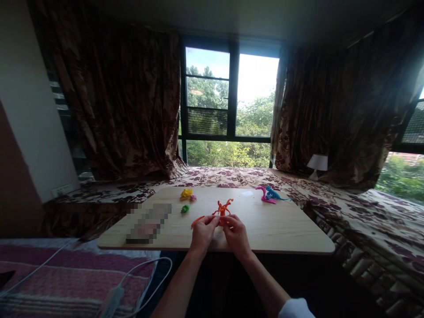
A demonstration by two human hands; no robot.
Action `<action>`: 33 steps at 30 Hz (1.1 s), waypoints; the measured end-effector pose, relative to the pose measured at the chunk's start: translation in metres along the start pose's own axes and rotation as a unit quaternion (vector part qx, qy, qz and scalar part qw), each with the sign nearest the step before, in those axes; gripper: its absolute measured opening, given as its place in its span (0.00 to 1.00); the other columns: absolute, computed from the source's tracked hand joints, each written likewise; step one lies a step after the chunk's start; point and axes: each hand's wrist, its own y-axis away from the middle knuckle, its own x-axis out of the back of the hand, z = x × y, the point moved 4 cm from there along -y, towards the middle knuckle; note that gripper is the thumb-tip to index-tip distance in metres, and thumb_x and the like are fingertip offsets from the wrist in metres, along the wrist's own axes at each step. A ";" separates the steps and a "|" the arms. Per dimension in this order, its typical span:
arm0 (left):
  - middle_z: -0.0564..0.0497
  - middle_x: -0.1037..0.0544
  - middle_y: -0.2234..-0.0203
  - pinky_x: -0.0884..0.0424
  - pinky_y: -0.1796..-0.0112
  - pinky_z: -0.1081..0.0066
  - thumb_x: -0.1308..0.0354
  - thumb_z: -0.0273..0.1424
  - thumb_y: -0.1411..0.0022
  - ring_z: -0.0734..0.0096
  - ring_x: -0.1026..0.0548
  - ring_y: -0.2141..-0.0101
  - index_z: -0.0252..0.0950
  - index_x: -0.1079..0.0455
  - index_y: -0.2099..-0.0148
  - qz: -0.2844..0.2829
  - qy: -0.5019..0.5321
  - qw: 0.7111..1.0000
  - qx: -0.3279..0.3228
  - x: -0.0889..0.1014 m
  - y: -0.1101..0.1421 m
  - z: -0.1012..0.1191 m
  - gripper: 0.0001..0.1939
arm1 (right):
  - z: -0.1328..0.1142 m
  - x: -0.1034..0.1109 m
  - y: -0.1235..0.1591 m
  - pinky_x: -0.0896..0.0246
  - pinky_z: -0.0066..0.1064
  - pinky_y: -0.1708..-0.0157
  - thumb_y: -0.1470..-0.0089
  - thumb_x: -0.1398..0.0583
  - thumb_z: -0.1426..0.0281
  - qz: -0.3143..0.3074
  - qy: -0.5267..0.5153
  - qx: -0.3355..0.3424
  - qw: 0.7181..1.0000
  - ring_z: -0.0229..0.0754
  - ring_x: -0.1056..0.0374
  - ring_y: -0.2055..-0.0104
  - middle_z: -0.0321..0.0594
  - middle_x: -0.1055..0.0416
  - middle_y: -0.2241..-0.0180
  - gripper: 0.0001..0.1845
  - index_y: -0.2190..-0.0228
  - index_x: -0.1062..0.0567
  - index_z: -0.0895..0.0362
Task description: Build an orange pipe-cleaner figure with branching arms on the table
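An orange modelling-clay figure with thin, branching arms stands near the front middle of the wooden table. Low on it, my left hand pinches the orange clay between thumb and fingers. From the other side my right hand is closed on the same figure, thumb and fingertips together. The fingers cover its lower part, so the exact grip is hidden. A loose orange clay strip lies just left of my left hand.
Yellow clay, pink clay and green clay lie left on the table. Magenta and blue clay shapes sit at back right. A blurred-out flat object lies front left; a white cable loops below.
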 end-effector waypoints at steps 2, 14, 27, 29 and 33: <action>0.49 0.23 0.78 0.34 0.68 0.74 0.41 0.37 0.55 0.70 0.28 0.72 0.31 0.27 0.70 0.003 0.002 1.000 0.004 -0.001 -0.001 -0.001 0.13 | 0.000 0.000 0.000 0.37 0.25 0.71 0.49 0.48 0.76 0.001 -0.001 -0.004 1.000 0.36 0.33 0.68 0.38 0.32 0.65 0.14 0.64 0.26 0.53; 0.48 0.23 0.76 0.35 0.69 0.72 0.44 0.40 0.52 0.67 0.27 0.71 0.31 0.26 0.67 0.008 -0.039 0.999 0.000 0.003 -0.001 -0.004 0.16 | 0.006 0.004 0.001 0.36 0.28 0.68 0.51 0.49 0.76 0.015 -0.001 -0.031 0.999 0.37 0.33 0.68 0.38 0.32 0.66 0.14 0.64 0.28 0.54; 0.46 0.22 0.72 0.35 0.70 0.72 0.45 0.38 0.52 0.65 0.27 0.68 0.32 0.26 0.63 -0.016 -0.021 0.999 0.034 0.004 -0.003 -0.011 0.17 | 0.010 0.005 0.002 0.36 0.29 0.65 0.52 0.49 0.77 0.023 -0.005 -0.037 0.999 0.38 0.32 0.66 0.38 0.31 0.65 0.15 0.65 0.28 0.54; 0.47 0.23 0.73 0.35 0.70 0.72 0.45 0.39 0.52 0.66 0.27 0.69 0.32 0.26 0.64 -0.022 -0.026 0.999 0.032 0.004 -0.003 -0.010 0.17 | 0.009 0.006 0.002 0.36 0.29 0.65 0.52 0.49 0.77 0.023 -0.007 -0.035 0.999 0.37 0.32 0.66 0.38 0.31 0.65 0.15 0.65 0.28 0.54; 0.48 0.24 0.75 0.35 0.70 0.72 0.47 0.42 0.50 0.67 0.28 0.71 0.33 0.26 0.68 -0.041 -0.058 0.997 0.016 0.004 -0.002 -0.008 0.18 | 0.008 0.007 0.002 0.36 0.29 0.65 0.52 0.49 0.77 0.023 -0.004 -0.037 0.999 0.38 0.33 0.66 0.38 0.31 0.66 0.14 0.65 0.28 0.54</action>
